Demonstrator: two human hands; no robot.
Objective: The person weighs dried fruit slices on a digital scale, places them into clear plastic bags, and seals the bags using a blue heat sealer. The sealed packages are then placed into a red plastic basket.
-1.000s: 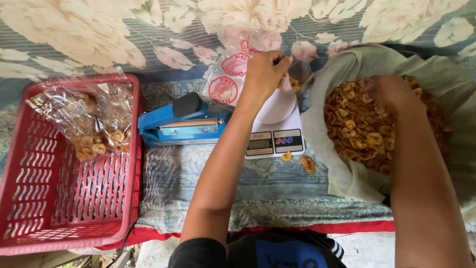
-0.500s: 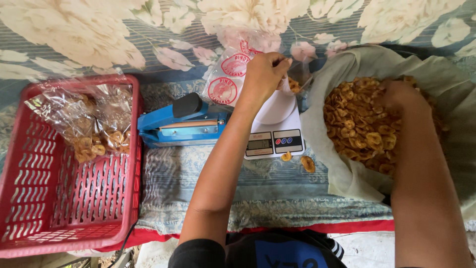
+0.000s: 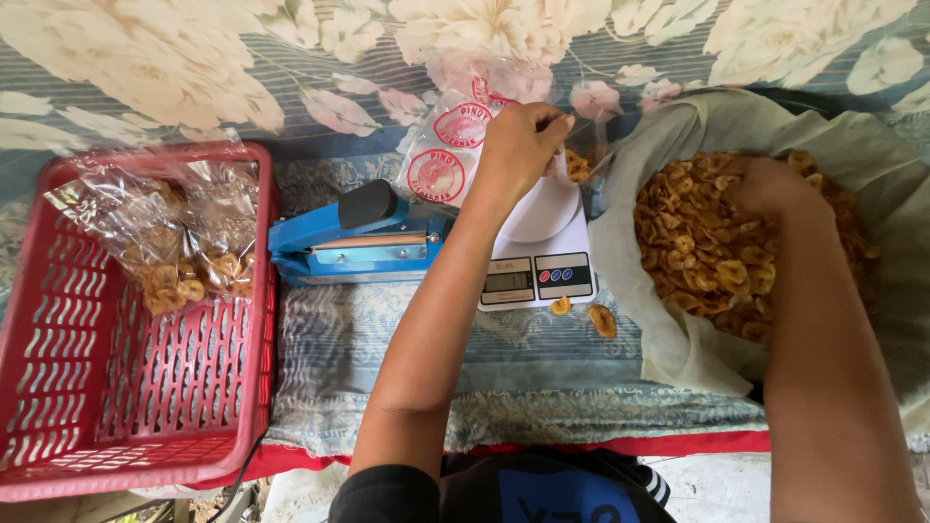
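My left hand (image 3: pixel 518 145) pinches the top of a clear plastic bag (image 3: pixel 573 165) that stands on a white kitchen scale (image 3: pixel 540 254) and holds a few golden chips. My right hand (image 3: pixel 770 184) is dug into a heap of fried banana chips (image 3: pixel 707 247) inside a big pale green sack (image 3: pixel 678 349), fingers curled among the chips. Two loose chips (image 3: pixel 601 320) lie on the cloth in front of the scale.
A blue heat sealer (image 3: pixel 354 240) sits left of the scale, with a stack of empty printed bags (image 3: pixel 450 155) behind it. A red plastic basket (image 3: pixel 87 387) at the left holds filled chip bags (image 3: pixel 179 247). A flowered cloth (image 3: pixel 174 68) covers the surface.
My right hand has pushed a little deeper into the chips. The left hand stays on the bag on the scale.
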